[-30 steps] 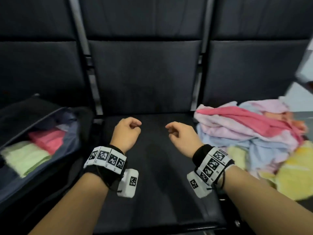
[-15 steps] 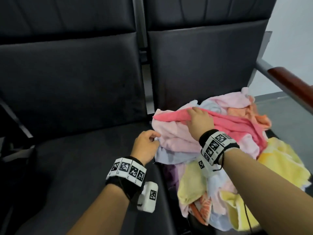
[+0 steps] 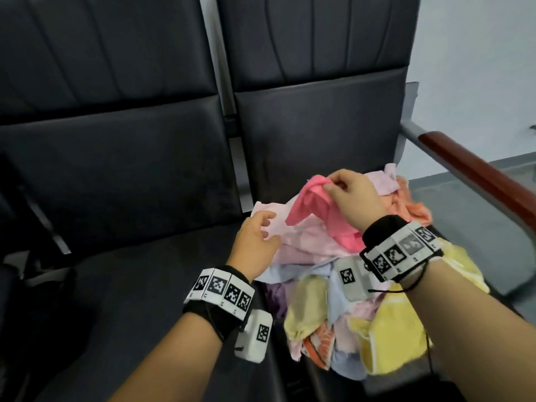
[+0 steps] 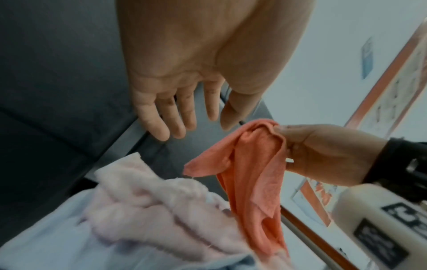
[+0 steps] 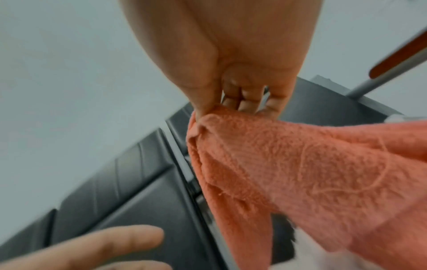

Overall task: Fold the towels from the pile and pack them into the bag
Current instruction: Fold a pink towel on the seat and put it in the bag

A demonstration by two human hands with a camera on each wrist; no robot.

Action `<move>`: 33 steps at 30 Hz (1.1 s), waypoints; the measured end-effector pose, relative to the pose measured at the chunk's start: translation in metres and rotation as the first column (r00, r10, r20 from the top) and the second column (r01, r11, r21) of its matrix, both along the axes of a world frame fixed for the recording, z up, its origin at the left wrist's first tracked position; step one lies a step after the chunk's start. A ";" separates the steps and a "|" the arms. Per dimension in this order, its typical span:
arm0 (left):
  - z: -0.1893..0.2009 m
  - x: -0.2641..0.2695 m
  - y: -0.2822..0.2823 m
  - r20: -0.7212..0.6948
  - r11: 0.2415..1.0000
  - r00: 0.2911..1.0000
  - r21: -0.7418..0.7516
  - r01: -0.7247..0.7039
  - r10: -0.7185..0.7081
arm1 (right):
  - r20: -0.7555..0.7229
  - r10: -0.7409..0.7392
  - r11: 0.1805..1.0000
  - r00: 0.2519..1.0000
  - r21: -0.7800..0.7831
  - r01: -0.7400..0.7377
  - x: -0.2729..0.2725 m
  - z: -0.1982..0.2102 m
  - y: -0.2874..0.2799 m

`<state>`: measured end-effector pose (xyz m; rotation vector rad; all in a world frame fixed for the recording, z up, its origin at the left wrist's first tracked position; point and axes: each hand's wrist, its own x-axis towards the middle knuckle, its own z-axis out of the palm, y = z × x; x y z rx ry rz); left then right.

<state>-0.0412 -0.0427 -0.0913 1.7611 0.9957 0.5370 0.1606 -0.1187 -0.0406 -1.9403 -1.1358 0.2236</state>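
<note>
A heap of small terry towels (image 3: 385, 323) lay rumpled on the padded seat of the right-hand chair (image 3: 316, 134), soft and nubbly, in pale pink, yellow, light blue, lilac and orange. The chairs were dark, smooth and leather-like, with stitched panels on the backrests; a grey metal armrest (image 3: 478, 175) topped with glossy reddish wood ran along the right side.

The right hand (image 3: 352, 198) had the bright pink towel (image 3: 313, 210) raised above the heap, a bunched corner pinched between thumb and fingertips (image 5: 245, 104), the rest of the cloth hanging in loose folds back down to the pile. In the wrist views its looped weave (image 5: 300, 164) and a few stray threads showed plainly.

The left hand (image 3: 255, 242) was at the heap's left edge beside a pale pink towel (image 3: 293, 242), its fingers (image 4: 161, 120) extended and slightly spread, grasping nothing; whether they touched the cloth could not be told.

Both wrists wore black bands carrying white blocks with square black-and-white markers (image 3: 223, 288). The bag was not in view.
</note>
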 end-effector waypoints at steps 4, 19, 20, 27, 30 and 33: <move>0.052 -0.015 -0.027 0.130 0.991 0.989 0.128 0.049 -0.066 | -0.070 0.200 0.975 0.977 0.115 -0.191 -0.037 0.065 -0.033; 0.094 -0.220 -0.083 0.264 0.942 0.962 0.301 -0.147 0.066 | -0.157 0.563 0.826 0.811 0.152 -0.543 -0.253 0.077 -0.061; 0.090 -0.234 -0.082 0.266 0.940 0.958 0.288 -0.182 0.104 | -0.156 0.578 0.815 0.801 0.134 -0.563 -0.268 0.070 -0.059; 0.066 -0.302 -0.079 0.214 0.929 0.955 0.266 -0.258 0.204 | 0.096 0.626 0.779 0.774 -0.128 -0.614 -0.330 0.017 -0.056; 0.057 -0.315 -0.079 0.207 0.933 0.955 0.248 -0.262 0.213 | 0.142 0.588 0.809 0.796 -0.107 -0.579 -0.332 0.002 -0.061; 0.048 -0.319 -0.080 0.179 0.943 0.962 0.226 -0.243 0.205 | 0.127 0.556 0.827 0.821 0.014 -0.562 -0.329 -0.007 -0.069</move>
